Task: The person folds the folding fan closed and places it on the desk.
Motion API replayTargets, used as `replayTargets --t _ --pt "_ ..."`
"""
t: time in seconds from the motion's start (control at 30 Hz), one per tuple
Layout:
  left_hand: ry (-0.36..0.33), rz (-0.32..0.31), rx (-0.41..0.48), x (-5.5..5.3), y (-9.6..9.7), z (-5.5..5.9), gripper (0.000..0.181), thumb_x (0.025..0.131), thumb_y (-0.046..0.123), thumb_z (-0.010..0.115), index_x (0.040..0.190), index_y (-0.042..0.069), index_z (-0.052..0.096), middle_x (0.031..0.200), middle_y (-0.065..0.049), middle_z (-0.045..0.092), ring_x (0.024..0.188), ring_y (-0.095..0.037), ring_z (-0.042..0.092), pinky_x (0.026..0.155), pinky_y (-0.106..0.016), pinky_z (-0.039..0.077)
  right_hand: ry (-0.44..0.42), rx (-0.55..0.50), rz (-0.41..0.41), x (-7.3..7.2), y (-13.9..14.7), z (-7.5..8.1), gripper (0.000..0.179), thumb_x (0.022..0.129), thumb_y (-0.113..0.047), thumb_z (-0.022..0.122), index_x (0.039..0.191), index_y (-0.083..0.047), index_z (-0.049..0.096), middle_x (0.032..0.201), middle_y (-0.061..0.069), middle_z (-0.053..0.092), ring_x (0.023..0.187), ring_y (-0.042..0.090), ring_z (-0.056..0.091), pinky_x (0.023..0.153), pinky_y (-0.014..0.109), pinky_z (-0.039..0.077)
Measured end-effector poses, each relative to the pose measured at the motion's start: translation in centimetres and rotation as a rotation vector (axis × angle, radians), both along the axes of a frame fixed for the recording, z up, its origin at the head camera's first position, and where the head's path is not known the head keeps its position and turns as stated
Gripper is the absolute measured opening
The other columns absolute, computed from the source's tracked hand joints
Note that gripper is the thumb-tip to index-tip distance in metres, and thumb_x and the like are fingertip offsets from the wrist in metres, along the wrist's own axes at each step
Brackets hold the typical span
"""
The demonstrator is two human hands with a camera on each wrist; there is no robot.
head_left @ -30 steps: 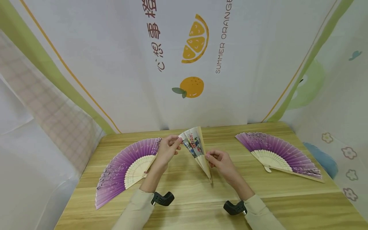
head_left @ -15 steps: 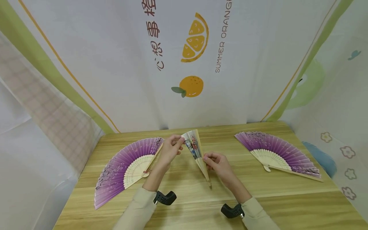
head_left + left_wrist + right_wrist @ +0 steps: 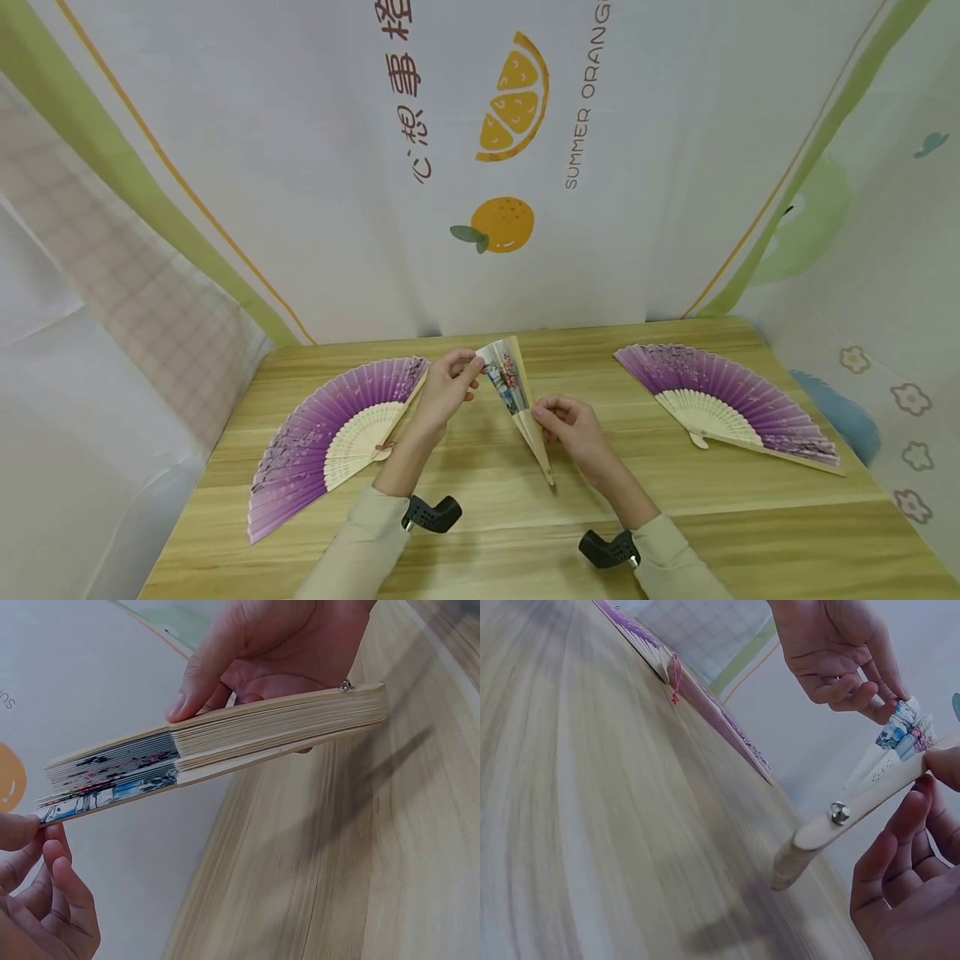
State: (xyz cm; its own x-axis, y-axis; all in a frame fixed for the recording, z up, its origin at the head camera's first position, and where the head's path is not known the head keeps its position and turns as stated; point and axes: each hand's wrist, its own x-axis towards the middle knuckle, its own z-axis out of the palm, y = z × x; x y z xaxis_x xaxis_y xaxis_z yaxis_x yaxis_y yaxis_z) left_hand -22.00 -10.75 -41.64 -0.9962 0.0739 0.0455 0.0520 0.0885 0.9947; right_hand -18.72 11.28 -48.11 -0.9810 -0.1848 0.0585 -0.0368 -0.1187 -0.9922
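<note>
A partly folded fan [image 3: 510, 380] with a white, flower-printed leaf and pale wooden ribs is held up above the table between both hands. My left hand [image 3: 450, 388] pinches the upper left corner of its leaf between thumb and fingers. Lower down, my right hand [image 3: 572, 432] grips the outer rib on the right side. In the left wrist view the ribs of the fan [image 3: 270, 731] lie stacked close, with a narrow gap near one side. The metal rivet [image 3: 839, 813] at the pivot end shows in the right wrist view.
A spread purple fan [image 3: 330, 442] with a red tassel lies on the wooden table [image 3: 495, 558] at the left, partly behind the left forearm. Another spread purple fan [image 3: 720, 404] lies at the right. A white printed curtain [image 3: 337, 208] hangs behind the table.
The white fan has narrowed a little, its leaf more folded than a second ago. Both hands have come slightly closer together. The purple fans have not moved.
</note>
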Motion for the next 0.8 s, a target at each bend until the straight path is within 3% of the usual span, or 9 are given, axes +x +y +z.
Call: replayTargets --t 0.27,0.4,0.5,0.7,0.8 --pt "-0.001 -0.008 -0.005 -0.19 -0.20 0.05 0.022 0.105 0.015 0.060 0.116 -0.003 0.066 0.100 -0.015 0.069 0.077 -0.018 0.057 0.070 -0.034 0.053 -0.012 0.030 0.028 0.05 0.23 0.18 0.022 0.101 -0.008 0.064 0.105 0.014 0.063 0.078 0.009 0.057 0.069 0.016 0.051 0.063 0.027 0.045" --pt "0.000 -0.011 -0.004 -0.17 -0.24 -0.01 0.022 0.105 0.015 0.060 0.117 -0.003 0.065 0.103 -0.019 0.068 0.080 -0.023 0.058 0.070 -0.034 0.052 -0.011 0.088 0.049 0.06 0.50 0.10 0.024 0.102 -0.010 0.063 0.109 0.014 0.064 0.080 0.007 0.058 0.071 0.017 0.053 0.065 0.028 0.047" --pt "-0.004 -0.006 0.003 -0.13 -0.22 -0.14 0.022 0.105 0.015 0.061 0.117 -0.003 0.065 0.104 -0.020 0.068 0.081 -0.027 0.058 0.068 -0.032 0.052 0.011 0.120 0.069 0.07 0.70 -0.02 0.024 0.102 -0.010 0.063 0.109 0.013 0.065 0.081 0.006 0.060 0.073 0.018 0.054 0.066 0.029 0.048" --pt "-0.003 0.012 0.000 0.01 0.20 -0.30 0.021 0.104 0.015 0.062 0.116 -0.001 0.066 0.098 -0.012 0.070 0.080 -0.025 0.059 0.066 -0.031 0.052 0.059 0.119 0.077 0.23 0.80 -0.05 0.023 0.102 -0.009 0.063 0.106 0.014 0.066 0.079 0.003 0.061 0.072 0.017 0.053 0.064 0.027 0.048" --pt "-0.003 0.007 -0.004 0.10 0.48 -0.29 0.020 0.104 0.015 0.062 0.116 -0.001 0.066 0.100 -0.015 0.070 0.080 -0.024 0.058 0.066 -0.033 0.052 0.063 0.123 0.064 0.36 0.74 -0.11 0.023 0.102 -0.008 0.063 0.106 0.014 0.066 0.078 0.003 0.060 0.071 0.017 0.053 0.063 0.025 0.047"
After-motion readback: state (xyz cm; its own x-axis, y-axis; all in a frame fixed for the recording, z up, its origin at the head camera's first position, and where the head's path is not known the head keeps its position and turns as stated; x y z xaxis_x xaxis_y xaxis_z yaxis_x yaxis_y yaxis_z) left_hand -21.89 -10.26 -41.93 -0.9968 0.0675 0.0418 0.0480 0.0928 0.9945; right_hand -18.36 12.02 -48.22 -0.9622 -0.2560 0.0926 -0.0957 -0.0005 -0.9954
